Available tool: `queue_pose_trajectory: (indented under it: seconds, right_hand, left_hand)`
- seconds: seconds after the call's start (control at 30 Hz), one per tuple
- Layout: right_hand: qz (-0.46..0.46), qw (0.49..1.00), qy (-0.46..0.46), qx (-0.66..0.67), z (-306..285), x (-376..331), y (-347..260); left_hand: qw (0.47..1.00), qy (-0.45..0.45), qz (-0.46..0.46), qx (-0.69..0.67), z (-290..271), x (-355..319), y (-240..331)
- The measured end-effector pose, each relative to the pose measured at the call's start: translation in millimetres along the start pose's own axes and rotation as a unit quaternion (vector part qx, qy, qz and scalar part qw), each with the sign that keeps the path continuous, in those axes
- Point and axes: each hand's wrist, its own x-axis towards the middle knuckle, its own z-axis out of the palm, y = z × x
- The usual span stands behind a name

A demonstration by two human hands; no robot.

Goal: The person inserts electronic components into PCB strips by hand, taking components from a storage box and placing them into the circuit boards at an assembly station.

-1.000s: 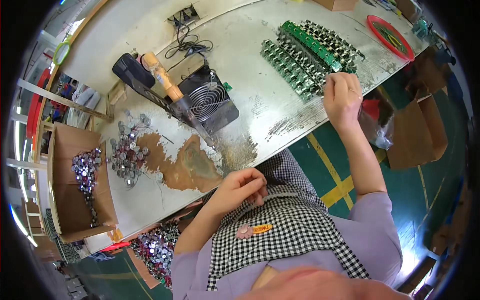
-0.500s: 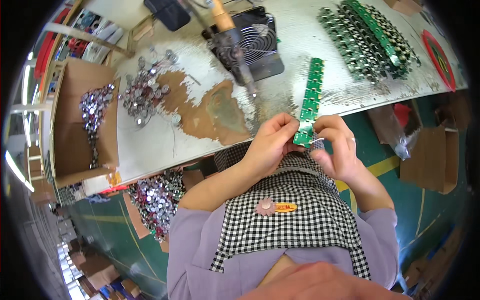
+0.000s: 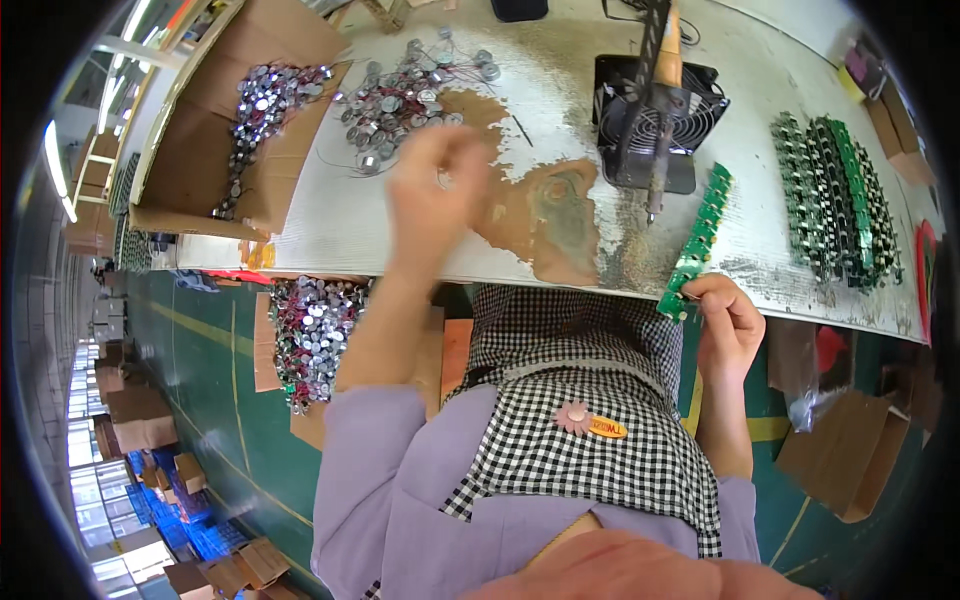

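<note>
My right hand (image 3: pixel 728 325) pinches the near end of a long green circuit board strip (image 3: pixel 703 228), which slants up and away over the table's front edge. Motion smears my left hand (image 3: pixel 438 190), so its fingers do not show clearly. It is over the table, just nearer than a loose pile of small round silver motors with thin red wires (image 3: pixel 395 105). Between the two hands, a soldering iron (image 3: pixel 659 165) with a wooden handle points tip-down from a metal stand, in front of a black fan (image 3: pixel 685 172).
An open cardboard box (image 3: pixel 165 195) with more motors stands at the left. Below the table edge another box holds many silver parts (image 3: pixel 322 335). Several stacked circuit board strips (image 3: pixel 840 200) lie at the right. Brown worn patches (image 3: pixel 560 215) mark the white tabletop.
My left hand has left the board and swung left toward the pile of motors. My right hand keeps the board strip. The view has turned, shifting the table scene rightward.
</note>
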Motion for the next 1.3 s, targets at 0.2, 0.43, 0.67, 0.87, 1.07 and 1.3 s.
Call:
queue_pose_trajectory:
  seconds: [0.2, 0.43, 0.67, 0.87, 1.07, 1.3]
  right_hand:
    - [-0.019, 1.0, -0.009, -0.021, 8, 24, 0]
    - [-0.047, 0.992, 0.025, -0.118, 5, 43, 11]
    - [0.011, 0.964, 0.002, -0.264, 20, 53, -2]
    - [-0.005, 0.953, -0.046, -0.3, 22, 59, -13]
    - [0.053, 0.978, 0.007, -0.2, 6, 53, 0]
    - [0.041, 0.975, -0.047, -0.213, 11, 54, -7]
  left_hand:
    - [0.967, -0.103, -0.042, 0.231, -58, 69, -173]
    - [0.973, -0.154, 0.099, 0.139, -8, 67, -121]
    - [0.96, -0.057, -0.177, -0.208, -26, 80, -78]
    - [0.998, 0.0, -0.03, 0.06, -35, 84, -72]
    - [0.952, -0.192, 0.195, 0.138, -11, 54, 23]
    - [0.81, -0.298, 0.162, 0.479, 35, 42, -7]
